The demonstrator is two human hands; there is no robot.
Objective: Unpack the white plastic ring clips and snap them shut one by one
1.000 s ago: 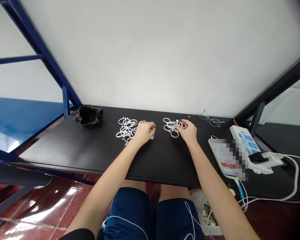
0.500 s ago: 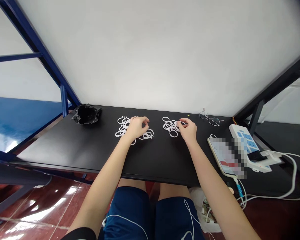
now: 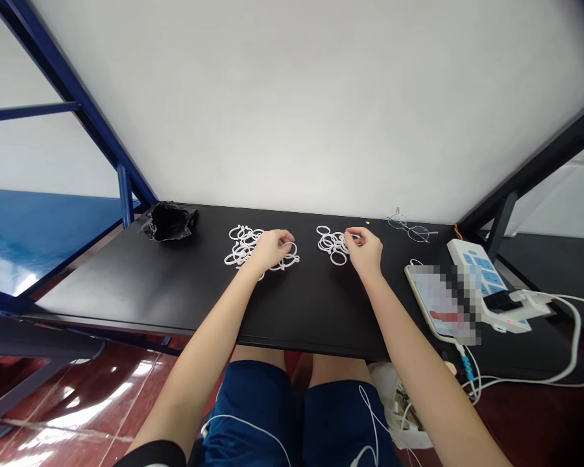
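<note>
Two loose piles of thin white plastic rings, some with small knobs or eyelets, lie on the black tabletop [image 3: 292,311]. My left hand [image 3: 271,246] rests over the right side of the left pile [image 3: 241,246]. Its thumb and forefinger are pinched on a white ring [image 3: 296,249] at that pile's edge. At the right side of the smaller right pile [image 3: 329,243], my right hand [image 3: 366,250] has thumb and fingertips closed on another white ring, partly hidden by the fingers.
A crumpled black plastic bag [image 3: 169,222] stands open at the back left. On the right lie glasses [image 3: 409,228], a phone [image 3: 438,305] on a charging cable, and a power strip [image 3: 484,272] with a white plug and cords. A wall rises behind the table.
My left hand has shifted slightly right, uncovering more of the left pile, and a ring now shows at its fingertips. My right hand stays almost in place, its fingers drawn closer together.
</note>
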